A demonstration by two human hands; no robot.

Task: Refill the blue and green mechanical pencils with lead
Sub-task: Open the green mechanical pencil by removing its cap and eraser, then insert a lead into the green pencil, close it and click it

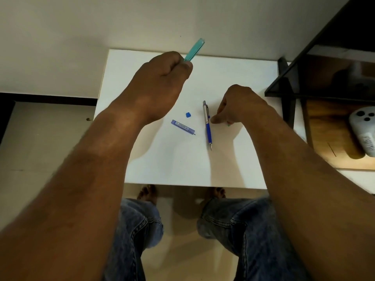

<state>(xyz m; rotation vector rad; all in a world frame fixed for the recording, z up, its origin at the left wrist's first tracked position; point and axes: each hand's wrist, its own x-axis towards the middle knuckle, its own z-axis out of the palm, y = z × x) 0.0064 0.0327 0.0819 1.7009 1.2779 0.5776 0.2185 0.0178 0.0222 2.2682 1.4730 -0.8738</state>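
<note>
Green pencil [194, 50], likely light and slick (hold the barrel), is gripped by the left hand [160, 82]. Right hand [239, 104] curls beside the blue pencil [208, 126]; contents unclear.

Most likely a room in a home — a small white tabletop [233, 78] stands against a plain pale wall [81, 37] on a light floor [40, 149], with a dark-framed wooden shelf [324, 142] just beside it. The seated person's feet [147, 194] are bare — a domestic sign.
</note>
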